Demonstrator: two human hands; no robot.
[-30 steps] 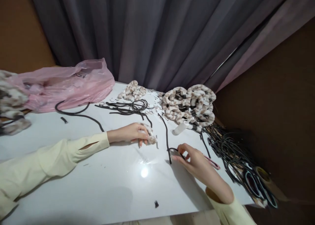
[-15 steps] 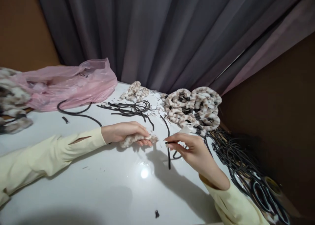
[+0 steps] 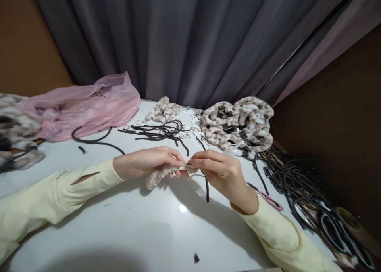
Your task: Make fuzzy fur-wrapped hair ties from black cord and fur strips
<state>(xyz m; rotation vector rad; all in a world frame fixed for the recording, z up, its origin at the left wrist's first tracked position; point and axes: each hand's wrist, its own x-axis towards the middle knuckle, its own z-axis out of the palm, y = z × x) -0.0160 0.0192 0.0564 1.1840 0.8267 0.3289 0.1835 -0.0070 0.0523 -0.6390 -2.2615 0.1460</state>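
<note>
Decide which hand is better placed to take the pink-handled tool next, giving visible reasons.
The right hand, probably: the pink-handled tool lies close to its outer side, though it is busy at one end of the furry piece. The left hand holds that piece, farther away.

Readable lettering, from where I stand: none. Item: pink plastic bag (image 3: 86, 119), dark marks (image 3: 99, 94) near its upper edge, too small and blurred to read. Item: fluffy rings (image 3: 218, 135), well right of the bag, any print on them indistinguishable.
</note>
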